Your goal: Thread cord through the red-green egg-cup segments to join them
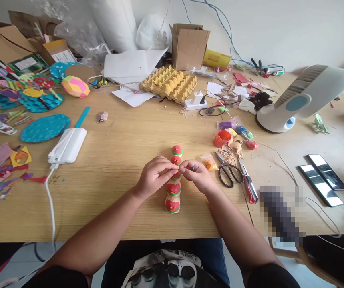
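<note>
A row of small red-and-green painted round pieces (173,196) lies on the wooden table (120,160), running away from me. My left hand (154,176) and my right hand (197,174) meet above the middle of that row, both with fingers pinched together. Between the fingertips is something tiny that I cannot make out; a small blue bit shows at my right fingers. The hands cover the middle pieces of the row.
Black scissors (228,171), a red craft knife (249,185), an orange cup (221,138) and a small bag of orange bits (209,162) lie right of my hands. A white power bank (68,145) lies left, an egg tray (169,83) behind, a fan (300,98) and two phones (322,179) right.
</note>
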`<state>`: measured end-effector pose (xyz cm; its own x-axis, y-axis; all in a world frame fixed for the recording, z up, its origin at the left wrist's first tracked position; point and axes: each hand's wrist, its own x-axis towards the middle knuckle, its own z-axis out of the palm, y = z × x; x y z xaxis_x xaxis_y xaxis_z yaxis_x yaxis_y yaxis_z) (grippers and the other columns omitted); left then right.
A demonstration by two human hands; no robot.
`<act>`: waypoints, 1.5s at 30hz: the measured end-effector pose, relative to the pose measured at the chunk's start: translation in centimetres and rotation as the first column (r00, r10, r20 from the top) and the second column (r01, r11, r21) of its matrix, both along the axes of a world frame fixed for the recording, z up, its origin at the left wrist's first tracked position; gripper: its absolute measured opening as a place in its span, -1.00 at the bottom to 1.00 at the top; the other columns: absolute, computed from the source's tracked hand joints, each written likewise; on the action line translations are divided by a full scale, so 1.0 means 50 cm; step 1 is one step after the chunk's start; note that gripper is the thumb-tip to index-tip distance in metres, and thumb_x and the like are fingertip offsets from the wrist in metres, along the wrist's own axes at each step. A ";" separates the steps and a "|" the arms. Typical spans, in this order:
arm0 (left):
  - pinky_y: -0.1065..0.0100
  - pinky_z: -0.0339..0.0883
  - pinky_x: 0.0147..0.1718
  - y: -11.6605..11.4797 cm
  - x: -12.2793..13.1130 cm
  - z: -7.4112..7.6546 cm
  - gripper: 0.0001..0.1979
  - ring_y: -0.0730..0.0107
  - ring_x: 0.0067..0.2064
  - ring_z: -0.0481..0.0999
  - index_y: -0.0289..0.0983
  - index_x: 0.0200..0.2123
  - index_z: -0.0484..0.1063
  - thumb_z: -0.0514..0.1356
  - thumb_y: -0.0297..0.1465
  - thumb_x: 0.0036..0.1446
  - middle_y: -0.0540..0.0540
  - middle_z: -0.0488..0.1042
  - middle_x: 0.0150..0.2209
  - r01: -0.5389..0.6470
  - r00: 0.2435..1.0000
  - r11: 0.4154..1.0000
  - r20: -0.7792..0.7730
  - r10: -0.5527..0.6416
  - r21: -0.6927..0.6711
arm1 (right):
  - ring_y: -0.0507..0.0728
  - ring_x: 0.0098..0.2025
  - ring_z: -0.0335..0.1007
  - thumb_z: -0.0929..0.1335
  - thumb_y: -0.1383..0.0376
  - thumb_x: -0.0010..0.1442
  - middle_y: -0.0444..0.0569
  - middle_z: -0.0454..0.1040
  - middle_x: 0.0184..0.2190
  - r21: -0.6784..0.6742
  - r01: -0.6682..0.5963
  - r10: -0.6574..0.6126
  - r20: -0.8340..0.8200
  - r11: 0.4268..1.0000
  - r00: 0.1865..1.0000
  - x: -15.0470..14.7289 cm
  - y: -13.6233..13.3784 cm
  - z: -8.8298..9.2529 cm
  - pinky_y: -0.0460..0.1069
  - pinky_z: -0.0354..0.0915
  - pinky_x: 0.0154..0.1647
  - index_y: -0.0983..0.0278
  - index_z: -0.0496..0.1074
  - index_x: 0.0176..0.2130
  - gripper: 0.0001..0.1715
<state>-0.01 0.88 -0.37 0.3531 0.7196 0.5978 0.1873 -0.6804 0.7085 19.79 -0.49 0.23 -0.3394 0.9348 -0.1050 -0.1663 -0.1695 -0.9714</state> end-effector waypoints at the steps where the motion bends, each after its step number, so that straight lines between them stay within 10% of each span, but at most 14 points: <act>1: 0.32 0.46 -0.22 0.000 0.000 0.000 -0.93 0.41 -0.26 0.53 -0.19 -0.20 0.59 0.29 -0.43 0.26 -0.04 0.58 -0.33 -0.001 1.000 1.000 -0.002 0.001 -0.001 | -0.03 -0.51 0.05 0.52 0.00 0.08 -0.22 0.23 -0.60 0.000 0.001 -0.001 0.001 1.000 1.000 0.000 0.000 0.000 -0.08 0.04 -0.48 0.29 0.49 -0.38 -0.58; 45: 0.33 0.41 -0.23 -0.001 0.002 0.003 -0.89 0.43 -0.29 0.50 -0.21 -0.19 0.57 0.29 -0.50 0.23 -0.03 0.57 -0.33 -0.025 0.999 0.998 -0.036 0.027 0.053 | -0.04 -0.48 0.15 0.55 0.05 0.02 -0.17 0.38 -0.51 -0.043 0.002 -0.005 -0.061 0.999 0.998 -0.003 0.001 -0.007 -0.08 0.10 -0.44 0.29 0.51 -0.33 -0.61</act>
<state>0.08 0.85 -0.19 0.3571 0.6967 0.6222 0.2306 -0.7113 0.6640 19.64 -0.45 -0.11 -0.3434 0.9310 -0.1241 -0.2261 -0.2102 -0.9511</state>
